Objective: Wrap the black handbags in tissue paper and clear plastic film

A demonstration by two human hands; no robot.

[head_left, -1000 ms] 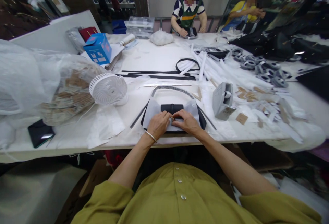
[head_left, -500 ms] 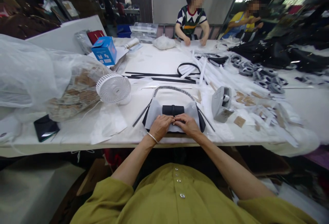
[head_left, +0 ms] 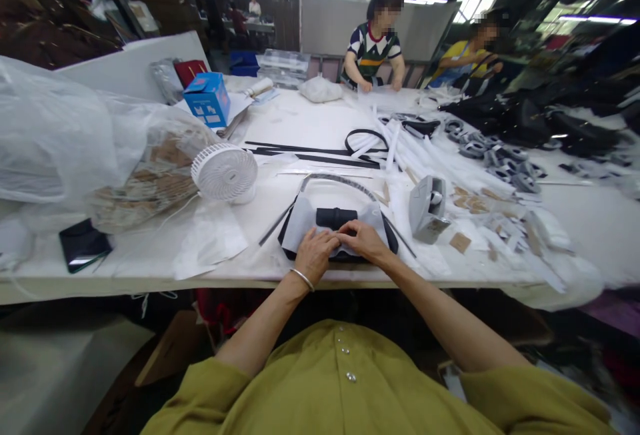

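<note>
A black handbag [head_left: 393,238] lies on the table in front of me. White tissue paper [head_left: 299,217] covers its front, and a rolled black strap tab [head_left: 327,217] shows at the middle. Its handle [head_left: 350,180], in a greyish wrapping, arches away from me. My left hand [head_left: 317,253] is at the front centre, fingers bent and pressed together on the bag. From the other side my right hand [head_left: 364,240] meets it, thumb and fingers pinched at the same spot below the tab. What lies between the fingertips is mostly covered by them.
A white fan [head_left: 225,172] and a bulging plastic bag [head_left: 150,175] stand left, with a phone [head_left: 85,246] near the edge. At right are a grey tape dispenser [head_left: 427,210] and brown card pieces [head_left: 470,202]. Black straps [head_left: 315,155] lie beyond. Across the table a co-worker [head_left: 375,48] handles plastic.
The small gold-coloured metal piece seen between my fingertips earlier is now covered. My left hand has shifted slightly right and down; my right hand stays at the bag's front centre. The view has shifted slightly.
</note>
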